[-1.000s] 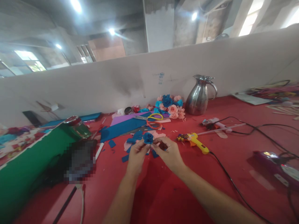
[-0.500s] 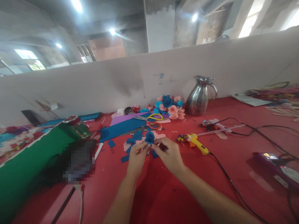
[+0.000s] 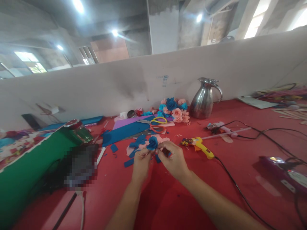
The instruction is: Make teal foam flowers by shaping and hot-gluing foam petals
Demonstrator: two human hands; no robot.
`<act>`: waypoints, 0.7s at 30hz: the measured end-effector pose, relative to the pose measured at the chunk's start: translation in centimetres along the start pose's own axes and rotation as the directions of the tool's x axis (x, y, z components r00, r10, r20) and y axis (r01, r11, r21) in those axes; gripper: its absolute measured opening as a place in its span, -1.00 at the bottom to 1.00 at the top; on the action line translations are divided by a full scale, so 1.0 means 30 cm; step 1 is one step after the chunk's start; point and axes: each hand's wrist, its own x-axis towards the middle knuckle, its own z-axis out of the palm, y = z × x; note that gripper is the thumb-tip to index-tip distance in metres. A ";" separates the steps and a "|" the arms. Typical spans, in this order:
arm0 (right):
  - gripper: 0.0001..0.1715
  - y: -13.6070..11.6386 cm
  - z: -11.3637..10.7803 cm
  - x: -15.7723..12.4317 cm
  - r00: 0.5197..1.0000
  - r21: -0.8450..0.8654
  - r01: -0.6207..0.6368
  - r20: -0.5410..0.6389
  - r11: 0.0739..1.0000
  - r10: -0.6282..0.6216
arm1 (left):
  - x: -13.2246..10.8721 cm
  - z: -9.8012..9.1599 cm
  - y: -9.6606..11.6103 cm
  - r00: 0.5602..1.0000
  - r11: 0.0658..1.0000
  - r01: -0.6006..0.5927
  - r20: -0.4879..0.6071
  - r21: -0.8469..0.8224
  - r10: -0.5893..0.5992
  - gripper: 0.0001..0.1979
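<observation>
A small blue paper flower is pinched at its base between my two hands, low over the red table. My left hand has thumb and fingers closed on its lower left side. From the right, my right hand pinches the same flower with thumb and forefinger. Blue cut pieces and pink petals lie just behind and under the hands. Beyond them are scissors with yellow and orange handles on a blue paper sheet.
Pink and blue paper flowers stand beside a steel jug. To the right are a yellow glue gun with a black cord and a pink glue gun. A glass jar stands left, by a green board.
The blue flower has tilted and turned slightly between my fingers. Both hands keep nearly the same place.
</observation>
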 end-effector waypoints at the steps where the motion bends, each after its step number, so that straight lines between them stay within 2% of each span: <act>1: -0.89 0.000 0.000 0.000 1.000 0.011 -0.003 -0.002 1.000 0.003 | -0.002 0.002 -0.004 1.000 1.000 -0.005 0.005 -0.006 0.005 -0.88; 8: -0.81 -0.003 0.006 -0.005 0.999 0.089 -0.043 0.015 0.995 0.042 | -0.002 -0.002 -0.024 0.999 0.999 -0.037 -0.023 0.004 0.037 -0.85; 14: -0.76 -0.017 0.000 -0.001 0.998 0.122 -0.063 0.018 0.990 0.061 | 0.001 -0.007 -0.009 0.998 0.999 -0.014 -0.063 0.043 0.017 -0.83; 17: -0.76 -0.012 0.001 0.000 0.998 0.108 -0.064 0.029 0.992 0.061 | 0.008 -0.004 -0.009 0.997 0.999 -0.002 -0.075 -0.053 -0.002 -0.88; 21: -0.83 0.009 0.012 -0.004 0.996 0.052 -0.093 0.021 0.994 0.092 | 0.019 0.005 -0.011 0.991 0.951 0.063 -0.096 -0.302 -0.096 -0.83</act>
